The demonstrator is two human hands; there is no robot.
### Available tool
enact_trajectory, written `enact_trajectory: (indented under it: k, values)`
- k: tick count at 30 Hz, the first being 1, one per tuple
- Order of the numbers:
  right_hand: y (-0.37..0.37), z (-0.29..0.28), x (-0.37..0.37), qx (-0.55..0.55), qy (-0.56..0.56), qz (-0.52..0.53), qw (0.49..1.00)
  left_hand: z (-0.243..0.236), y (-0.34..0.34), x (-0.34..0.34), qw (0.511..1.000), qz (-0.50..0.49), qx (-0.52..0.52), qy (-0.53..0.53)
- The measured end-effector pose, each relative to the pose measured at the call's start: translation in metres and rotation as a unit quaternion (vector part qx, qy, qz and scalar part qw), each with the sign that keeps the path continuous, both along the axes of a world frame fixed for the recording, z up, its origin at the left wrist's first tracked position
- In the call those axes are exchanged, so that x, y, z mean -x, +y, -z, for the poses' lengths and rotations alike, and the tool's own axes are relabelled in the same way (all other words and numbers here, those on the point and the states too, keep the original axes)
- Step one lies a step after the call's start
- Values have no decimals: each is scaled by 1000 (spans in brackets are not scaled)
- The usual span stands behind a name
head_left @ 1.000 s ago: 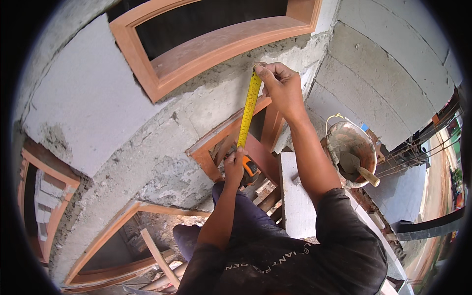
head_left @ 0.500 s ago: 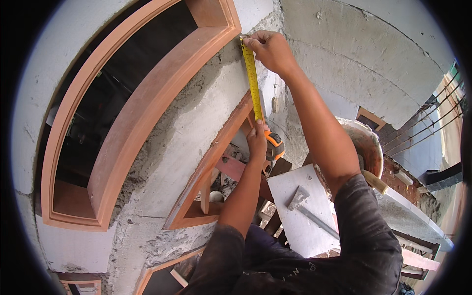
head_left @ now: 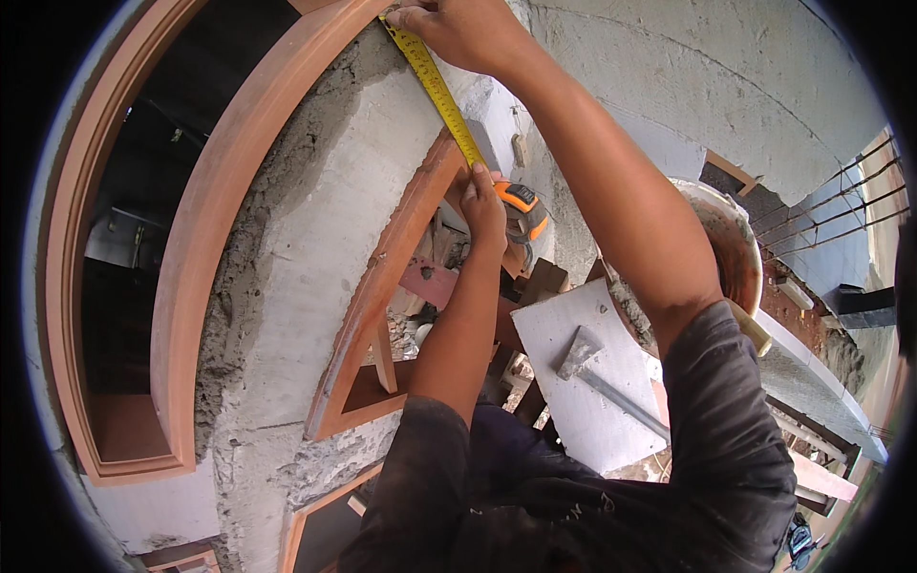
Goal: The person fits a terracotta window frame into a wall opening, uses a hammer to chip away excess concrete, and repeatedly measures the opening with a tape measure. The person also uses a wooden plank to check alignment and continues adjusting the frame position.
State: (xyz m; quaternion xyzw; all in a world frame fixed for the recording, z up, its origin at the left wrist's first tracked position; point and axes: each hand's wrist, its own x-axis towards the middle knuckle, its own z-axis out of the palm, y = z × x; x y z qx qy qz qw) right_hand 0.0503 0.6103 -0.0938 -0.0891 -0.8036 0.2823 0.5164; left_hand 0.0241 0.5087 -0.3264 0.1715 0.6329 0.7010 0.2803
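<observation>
A yellow tape measure blade runs slantwise between my two hands, over the grey wall strip separating two wooden frames. My right hand pinches its far end against the edge of the large wooden window frame. Lower down, my left hand is closed on the tape measure where the blade leaves its orange and black case. That hand is beside the upper corner of the triangular wooden frame. My left fingers partly hide the mouth of the case.
A white board carries a hatchet-like tool with a metal handle. Right of my right arm stands a mortar-stained bucket. Thin steel bars stick out at the far right. Rough mortar borders the large frame.
Both hands and the tape measure have shifted up and left in view, and the blade slants more. The wall and frames have shifted too, so the head view has moved. Both grips are kept.
</observation>
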Motion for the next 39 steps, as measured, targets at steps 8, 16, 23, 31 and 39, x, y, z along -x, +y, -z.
enact_trajectory:
  k: [8,16,23,31,39]
  values:
    - [-5,-7,-5,66,-28,-18,997,9,8,2,998,-22,-53,-19]
    - [-2,-4,-4,69,-18,-20,997,8,10,3,1000,-1,-26,-2]
    - [-2,-4,-6,82,-23,-36,996,7,16,-1,999,-17,-46,5]
    - [-1,-2,-4,74,-17,-38,996,18,23,5,998,-32,-52,-4]
    - [1,2,1,43,3,-6,999,-7,17,-10,999,-39,-27,20]
